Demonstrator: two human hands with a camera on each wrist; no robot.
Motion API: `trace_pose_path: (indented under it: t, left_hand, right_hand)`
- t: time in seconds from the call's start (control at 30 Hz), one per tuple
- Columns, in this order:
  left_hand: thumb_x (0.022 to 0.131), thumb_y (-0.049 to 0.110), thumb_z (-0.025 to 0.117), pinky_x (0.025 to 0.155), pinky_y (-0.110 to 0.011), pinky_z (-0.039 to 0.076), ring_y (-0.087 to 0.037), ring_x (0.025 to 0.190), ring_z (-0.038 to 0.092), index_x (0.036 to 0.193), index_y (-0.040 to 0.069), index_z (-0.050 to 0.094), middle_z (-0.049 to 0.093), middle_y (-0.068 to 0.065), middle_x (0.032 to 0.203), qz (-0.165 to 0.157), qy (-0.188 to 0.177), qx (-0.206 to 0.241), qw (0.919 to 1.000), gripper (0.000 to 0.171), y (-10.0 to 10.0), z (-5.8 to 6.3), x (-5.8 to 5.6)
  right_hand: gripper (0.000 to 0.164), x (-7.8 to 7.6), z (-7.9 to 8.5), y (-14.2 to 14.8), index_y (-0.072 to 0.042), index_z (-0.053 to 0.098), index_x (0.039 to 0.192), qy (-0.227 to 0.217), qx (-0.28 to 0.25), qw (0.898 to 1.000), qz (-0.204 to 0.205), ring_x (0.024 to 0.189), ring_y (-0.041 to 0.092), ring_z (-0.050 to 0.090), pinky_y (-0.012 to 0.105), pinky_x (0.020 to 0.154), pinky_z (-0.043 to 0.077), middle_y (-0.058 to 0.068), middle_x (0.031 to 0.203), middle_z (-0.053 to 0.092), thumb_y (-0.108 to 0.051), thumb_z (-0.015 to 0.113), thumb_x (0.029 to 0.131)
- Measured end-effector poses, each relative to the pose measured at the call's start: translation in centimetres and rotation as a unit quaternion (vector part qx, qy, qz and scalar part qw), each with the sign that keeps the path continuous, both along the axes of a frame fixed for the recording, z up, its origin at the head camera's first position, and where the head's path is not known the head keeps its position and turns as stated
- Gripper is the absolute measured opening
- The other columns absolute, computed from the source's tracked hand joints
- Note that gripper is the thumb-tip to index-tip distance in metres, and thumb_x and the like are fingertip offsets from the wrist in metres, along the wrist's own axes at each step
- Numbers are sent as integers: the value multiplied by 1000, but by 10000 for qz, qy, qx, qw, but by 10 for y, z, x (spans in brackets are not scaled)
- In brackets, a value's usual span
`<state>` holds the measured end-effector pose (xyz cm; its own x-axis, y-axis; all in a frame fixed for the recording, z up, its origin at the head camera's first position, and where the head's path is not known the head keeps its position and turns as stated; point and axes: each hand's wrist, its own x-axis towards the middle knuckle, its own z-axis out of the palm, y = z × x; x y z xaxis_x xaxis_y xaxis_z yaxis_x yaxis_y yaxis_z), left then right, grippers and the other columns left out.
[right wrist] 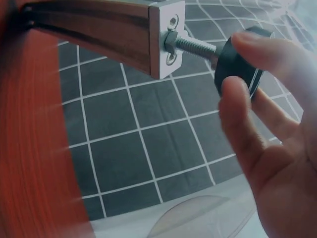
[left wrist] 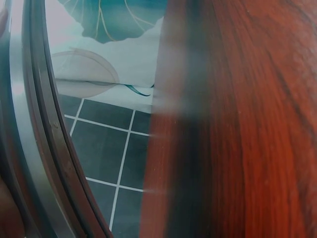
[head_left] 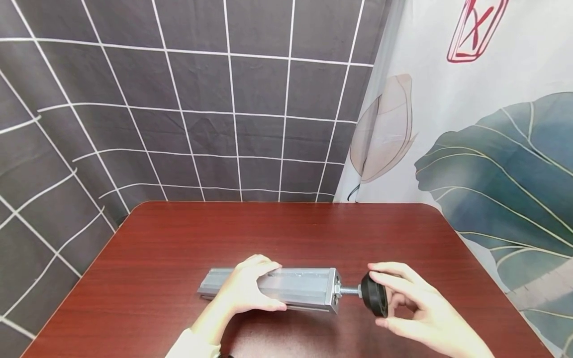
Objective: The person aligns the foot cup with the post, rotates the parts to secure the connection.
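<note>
An aluminium profile (head_left: 300,286) with a silver end plate (right wrist: 168,42) lies lengthwise at the table's front middle. My left hand (head_left: 248,288) grips it from above, thumb on the near side and fingers over the far side. From the end plate a threaded rod (right wrist: 198,47) with a hex nut sticks out to the right and carries a round black levelling foot (head_left: 374,294). My right hand (head_left: 418,303) holds that foot by its rim between thumb and fingers. In the left wrist view, the grooved side of the profile (left wrist: 37,119) fills the left edge.
The reddish-brown wooden table (head_left: 179,228) has rounded far corners. Behind it hangs a dark grey curtain (head_left: 259,134) with a white grid, and at the right a white curtain (head_left: 429,99) printed with large leaves.
</note>
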<state>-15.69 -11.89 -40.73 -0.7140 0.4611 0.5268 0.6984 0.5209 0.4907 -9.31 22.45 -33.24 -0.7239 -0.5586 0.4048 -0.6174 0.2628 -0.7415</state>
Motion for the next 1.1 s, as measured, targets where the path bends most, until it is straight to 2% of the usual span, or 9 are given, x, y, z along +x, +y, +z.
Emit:
trace_pose_path:
  t: [0.2, 0.33, 0.5, 0.6, 0.7, 0.87, 0.97, 1.03, 1.1]
  left_hand:
    - [50, 44, 88, 76, -25, 47, -9, 87, 56, 106, 13, 69, 60, 8, 94, -51, 121, 196, 9997, 66, -2, -1, 0]
    - [51, 44, 88, 76, -25, 47, -8, 88, 56, 106, 13, 69, 60, 8, 95, -29, 49, 155, 9999, 66, -2, 1, 1]
    - [52, 45, 87, 76, -26, 47, -9, 87, 56, 107, 13, 69, 59, 7, 95, 1, -70, -11, 10000, 65, 1, 3, 3]
    - [52, 44, 87, 75, -26, 47, -10, 87, 55, 106, 13, 69, 59, 6, 95, 41, -37, -55, 10000, 65, 1, 3, 3]
    - [53, 45, 87, 76, -27, 47, -10, 88, 55, 106, 13, 69, 59, 6, 96, 133, -101, -117, 9998, 65, 3, 3, 4]
    - [53, 46, 87, 78, -27, 47, -9, 89, 55, 107, 14, 69, 59, 6, 96, 315, -258, -190, 9990, 65, 4, 2, 5]
    - [52, 46, 87, 78, -27, 47, -10, 89, 55, 106, 14, 69, 59, 6, 96, 318, -212, -138, 9992, 66, 4, 1, 4]
    - [52, 47, 87, 78, -27, 47, -9, 89, 55, 107, 14, 69, 59, 7, 96, 296, -198, -108, 9993, 66, 4, 0, 3]
    - [52, 47, 87, 78, -27, 47, -9, 89, 55, 107, 15, 69, 59, 7, 96, 272, -192, -90, 9994, 67, 3, 0, 3]
  right_hand:
    - [82, -8, -11, -4, 4, 49, 130, 739, -435, 9959, -274, 64, 7, 54, 20, 50, 46, 1, 106, 52, 11, 83, 56]
    - [82, -10, -13, -10, 4, 50, 126, 1010, -450, 9927, -475, 69, 7, 54, 21, 55, 46, 0, 95, 53, 11, 84, 51]
    - [78, -5, -6, -11, -1, 52, 123, 811, -113, 9934, -808, 74, 8, 56, 19, 62, 49, 0, 110, 54, 0, 88, 54]
    - [76, -2, -4, -11, -7, 55, 120, 845, 132, 9882, -1271, 70, 5, 55, 17, 61, 47, -8, 97, 56, -6, 91, 53]
    - [69, 0, -6, -16, -13, 58, 111, 837, 203, 9768, -1958, 62, 5, 52, 17, 54, 43, -10, 78, 56, -6, 91, 51]
    - [51, 3, -7, -24, -17, 55, 100, -4, 534, 9537, -2960, 58, 8, 49, 21, 50, 40, -8, 69, 51, -13, 87, 60]
    - [54, 3, -4, -20, -16, 54, 109, -340, 522, 9617, -2669, 61, 10, 49, 23, 51, 42, -6, 76, 51, -13, 85, 65]
    - [65, 3, -1, -14, -12, 50, 123, -420, 245, 9803, -1913, 61, 11, 51, 25, 51, 44, -5, 82, 50, -5, 81, 68]
    - [76, 2, 1, -8, -7, 40, 136, -531, -83, 9935, -1005, 63, 12, 53, 27, 51, 47, -1, 103, 51, 4, 77, 70]
